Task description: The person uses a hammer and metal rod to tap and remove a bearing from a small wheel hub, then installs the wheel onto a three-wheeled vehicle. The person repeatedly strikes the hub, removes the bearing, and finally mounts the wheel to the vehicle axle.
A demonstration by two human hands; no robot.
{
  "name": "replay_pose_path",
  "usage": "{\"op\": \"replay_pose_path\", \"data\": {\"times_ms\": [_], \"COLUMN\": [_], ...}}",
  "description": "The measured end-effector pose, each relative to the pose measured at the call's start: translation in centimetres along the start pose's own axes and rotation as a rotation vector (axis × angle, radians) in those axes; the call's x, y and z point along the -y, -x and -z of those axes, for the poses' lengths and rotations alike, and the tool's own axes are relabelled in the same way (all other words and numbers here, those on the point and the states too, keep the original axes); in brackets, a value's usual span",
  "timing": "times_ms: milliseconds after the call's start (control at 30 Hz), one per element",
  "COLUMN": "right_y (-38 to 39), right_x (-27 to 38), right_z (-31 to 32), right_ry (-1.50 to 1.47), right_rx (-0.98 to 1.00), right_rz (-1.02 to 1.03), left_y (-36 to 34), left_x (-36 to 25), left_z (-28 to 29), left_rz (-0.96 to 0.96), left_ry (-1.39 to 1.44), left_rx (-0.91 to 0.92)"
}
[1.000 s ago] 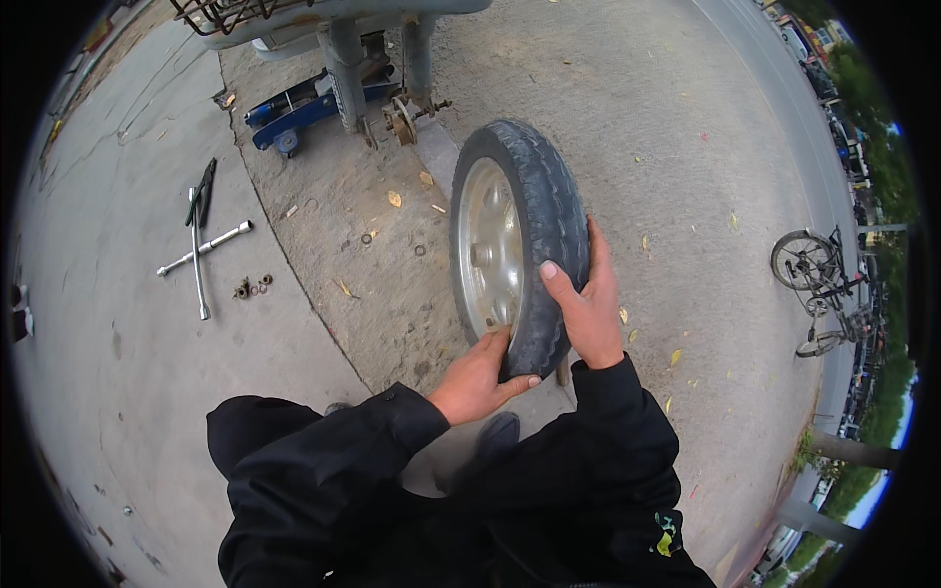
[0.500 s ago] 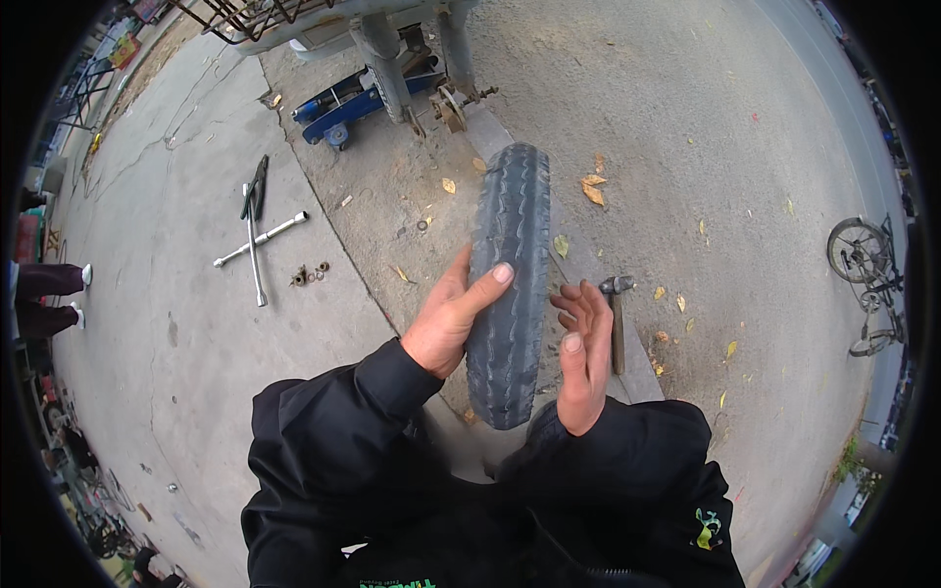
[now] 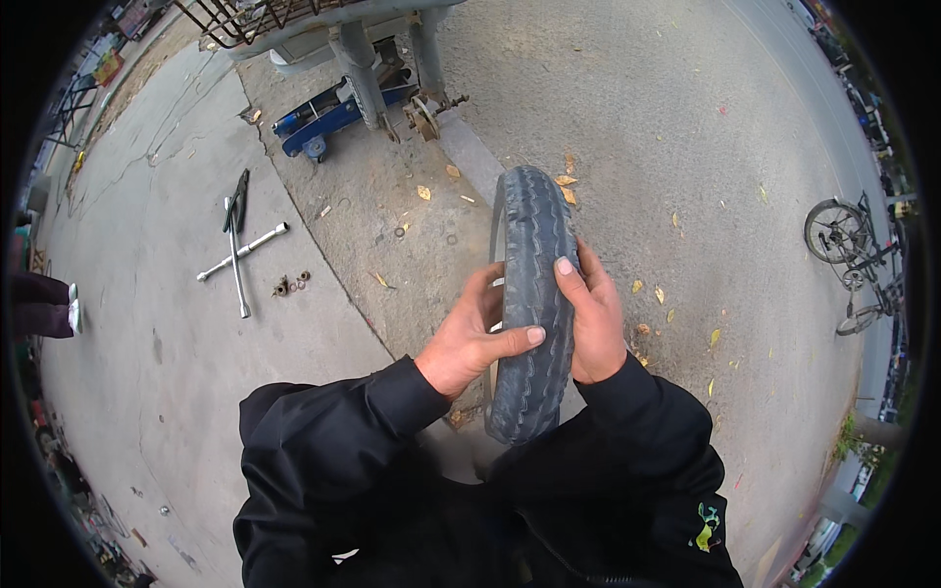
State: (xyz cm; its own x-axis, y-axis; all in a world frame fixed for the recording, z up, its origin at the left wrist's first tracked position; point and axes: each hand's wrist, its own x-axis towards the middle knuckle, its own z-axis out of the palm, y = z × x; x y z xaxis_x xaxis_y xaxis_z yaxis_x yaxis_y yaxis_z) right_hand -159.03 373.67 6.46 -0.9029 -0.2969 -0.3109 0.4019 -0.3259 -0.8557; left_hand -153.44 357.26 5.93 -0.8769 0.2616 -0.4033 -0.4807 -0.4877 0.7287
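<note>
A worn black wheel tyre [image 3: 534,235] stands on edge in front of me, tread facing me, between my two hands. My left hand [image 3: 480,328] grips it from the left, thumb across the tread and fingers round the inner side. On the right flank my right hand [image 3: 598,318] presses against it, thumb on the tread, fingers hidden behind. Ahead, a raised vehicle fork [image 3: 361,73] shows a bare axle end [image 3: 426,118], with a blue floor jack [image 3: 338,116] beside it.
On the concrete to the left lie a cross wheel wrench [image 3: 245,253], black-handled pliers [image 3: 237,201] and several small nuts and washers [image 3: 291,284]. A bicycle [image 3: 851,257] is at far right. At far left stands a person in dark trousers [image 3: 44,304].
My right hand has closed in on the tyre from being apart with spread fingers. The tyre has turned a little and shifted right; the hammer beside it is now hidden.
</note>
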Motion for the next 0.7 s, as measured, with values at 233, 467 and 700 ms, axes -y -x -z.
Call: {"op": "replay_pose_path", "data": {"times_ms": [233,467,700], "right_y": [0.5,1.5,2.4], "right_x": [-0.5,-4.3,-7.0], "right_z": [0.3,-0.4,-0.5], "right_ry": [0.196,0.413,0.518], "right_rx": [-0.048,-0.088,-0.017], "right_rz": [0.276,0.348,0.315], "left_y": [-1.0,-1.3,-1.8], "left_x": [-0.3,1.9,0.6], "left_z": [0.4,2.5,3.5], "left_rz": [-0.171,0.023,-0.059], "left_ry": [-0.204,-0.098,-0.390], "left_rx": [0.093,-0.152,-0.185]}}
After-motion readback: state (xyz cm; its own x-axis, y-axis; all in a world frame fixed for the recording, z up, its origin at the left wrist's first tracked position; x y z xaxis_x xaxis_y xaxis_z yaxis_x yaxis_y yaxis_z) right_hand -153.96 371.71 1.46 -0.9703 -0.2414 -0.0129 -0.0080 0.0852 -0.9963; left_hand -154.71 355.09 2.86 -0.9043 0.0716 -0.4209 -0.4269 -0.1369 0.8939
